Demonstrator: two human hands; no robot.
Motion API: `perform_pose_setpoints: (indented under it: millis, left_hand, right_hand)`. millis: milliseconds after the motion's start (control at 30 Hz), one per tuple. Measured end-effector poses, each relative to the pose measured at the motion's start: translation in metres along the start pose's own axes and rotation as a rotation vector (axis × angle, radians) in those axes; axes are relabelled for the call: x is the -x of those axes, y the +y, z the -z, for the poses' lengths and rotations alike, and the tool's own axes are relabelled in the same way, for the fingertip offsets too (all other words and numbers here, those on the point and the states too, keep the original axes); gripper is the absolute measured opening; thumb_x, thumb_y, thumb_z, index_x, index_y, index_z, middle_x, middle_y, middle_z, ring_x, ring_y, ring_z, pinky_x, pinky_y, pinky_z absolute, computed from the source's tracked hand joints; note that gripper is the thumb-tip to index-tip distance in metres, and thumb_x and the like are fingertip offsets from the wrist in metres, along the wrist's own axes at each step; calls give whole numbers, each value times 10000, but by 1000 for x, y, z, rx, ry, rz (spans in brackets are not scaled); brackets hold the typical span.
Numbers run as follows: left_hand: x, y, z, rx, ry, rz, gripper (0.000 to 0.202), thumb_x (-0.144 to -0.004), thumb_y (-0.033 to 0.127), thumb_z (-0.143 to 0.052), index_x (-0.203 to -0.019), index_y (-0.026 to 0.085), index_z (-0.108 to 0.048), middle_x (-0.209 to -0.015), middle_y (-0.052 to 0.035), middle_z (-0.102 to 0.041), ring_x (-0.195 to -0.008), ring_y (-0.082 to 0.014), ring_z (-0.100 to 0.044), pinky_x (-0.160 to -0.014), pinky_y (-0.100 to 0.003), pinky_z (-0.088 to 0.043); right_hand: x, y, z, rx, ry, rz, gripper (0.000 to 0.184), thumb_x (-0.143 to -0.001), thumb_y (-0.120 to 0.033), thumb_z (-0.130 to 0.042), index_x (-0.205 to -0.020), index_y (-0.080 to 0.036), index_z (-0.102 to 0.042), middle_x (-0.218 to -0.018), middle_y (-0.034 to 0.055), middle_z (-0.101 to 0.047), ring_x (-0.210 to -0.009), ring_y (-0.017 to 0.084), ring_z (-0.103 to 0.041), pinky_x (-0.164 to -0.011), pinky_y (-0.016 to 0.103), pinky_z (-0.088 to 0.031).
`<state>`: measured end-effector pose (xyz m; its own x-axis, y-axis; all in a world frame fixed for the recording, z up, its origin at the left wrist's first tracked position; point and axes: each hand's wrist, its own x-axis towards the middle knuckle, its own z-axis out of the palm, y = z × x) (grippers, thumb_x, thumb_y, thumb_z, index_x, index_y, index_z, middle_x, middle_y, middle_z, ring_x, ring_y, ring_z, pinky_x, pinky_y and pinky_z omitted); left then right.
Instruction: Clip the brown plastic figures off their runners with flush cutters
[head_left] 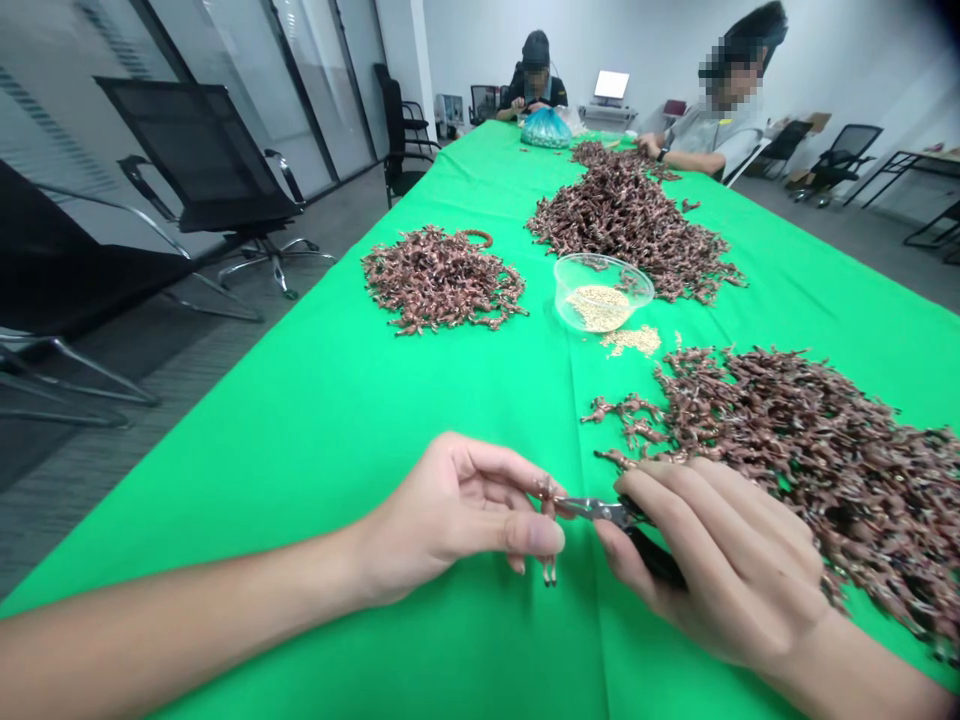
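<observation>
Between the thumb and fingers of my left hand (472,510) is a small brown animal figurine (550,508), its thin legs hanging down. My right hand (727,550) is wrapped round pliers (615,513) with dark handles. The narrow metal jaws of the pliers reach the upper part of the figurine; whether they grip a small part there I cannot tell. Close beyond my right hand lies a large heap of similar brown figurines (810,440), with a few loose ones at its left edge.
A clear plastic bowl (562,295) holds small gold-coloured pieces, and more gold pieces (634,340) lie beside it. Two other figurine piles (442,280) (637,225) rest on the green tablecloth (300,480). Two people sit at the far end, near a blue bag (546,128). Chairs (202,160) stand left.
</observation>
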<state>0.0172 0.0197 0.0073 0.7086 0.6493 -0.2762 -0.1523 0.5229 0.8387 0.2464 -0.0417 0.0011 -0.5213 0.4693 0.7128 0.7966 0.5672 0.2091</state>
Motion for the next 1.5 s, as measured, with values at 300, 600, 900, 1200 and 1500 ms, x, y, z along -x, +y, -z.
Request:
perform_pose_setpoints:
  millis: [300,600,900,1200,1500]
  left_hand:
    - [1,-2,-1,-31,20,16,226,-680,101,-873,-885,103,-779,-738,-42,-764,-602,-107,-696,-584,-162,-570]
    - [5,-8,-2,-295,129,-131,273,-707,220,-877,-952,138,-790,-779,-44,-760,-700,-124,-676,-660,-191,-542]
    - [5,-10,-1,-423,172,-287,202,-793,190,-803,-990,149,-779,-1068,-73,-743,-892,-168,-672,-755,-251,-546]
    - [6,-8,-2,-437,121,-260,265,-894,213,-717,-1159,198,-706,-1073,-39,-742,-977,-160,-656,-874,-275,-503]
    - [5,-4,0,-126,-14,-189,353,-957,162,-621,-1294,156,-516,-1033,-41,-647,-956,-126,-583,-868,-264,-439]
  right_hand:
    - [0,-3,0,-31,-24,-11,301,-813,-296,-760,-977,-64,-661,-763,140,-709,-708,246,-664,-607,368,-522]
    - [1,-11,-4,-262,-115,-223,118,-908,-221,-642,-942,-109,-633,-795,109,-673,-680,177,-620,-552,297,-442]
    - [3,-8,-3,-235,-25,-216,192,-887,-218,-668,-1001,-64,-657,-874,119,-680,-784,177,-621,-696,298,-493]
    - [2,-9,-1,-255,-28,-255,180,-867,-192,-679,-1005,-77,-658,-877,100,-680,-780,163,-623,-712,288,-499]
    - [0,-8,-2,-327,-47,-312,119,-871,-159,-658,-979,-113,-634,-864,80,-674,-750,138,-620,-672,260,-491]
